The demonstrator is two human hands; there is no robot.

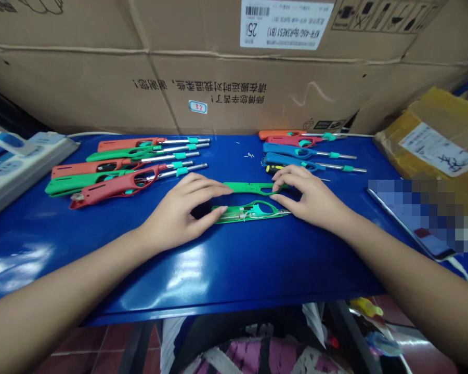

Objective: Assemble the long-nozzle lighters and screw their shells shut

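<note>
Open green plastic lighter half (249,212), long handle shape, is on the glossy blue table (159,283), directly in front of the person. Wires, a teal trigger piece and a metal tube show inside; tube points to 3 o'clock. Just beyond it, on its 12 o'clock side, a matching green plastic cover half (242,187) runs roughly parallel, small gap between.

Left hand (179,210): index on the cover's 9 o'clock end, thumb on the open half's; can't tell if it grips either. Right hand (312,200): index and thumb pinching the cover's 3 o'clock end.

Clock centred on the work: at 10, five orange, green and red lighters (101,189) with metal tubes, side by side; white power strip (19,161) further out at 9. At 1 to 2, four more lighters (280,149), orange, red, two blue, plus a yellow-and-black handle (273,169), probably a screwdriver, partly behind the right hand. Big brown cardboard box (101,88) at 12, small taped carton (440,135) at 2, partly pixelated phone (409,221) at 3.
</note>
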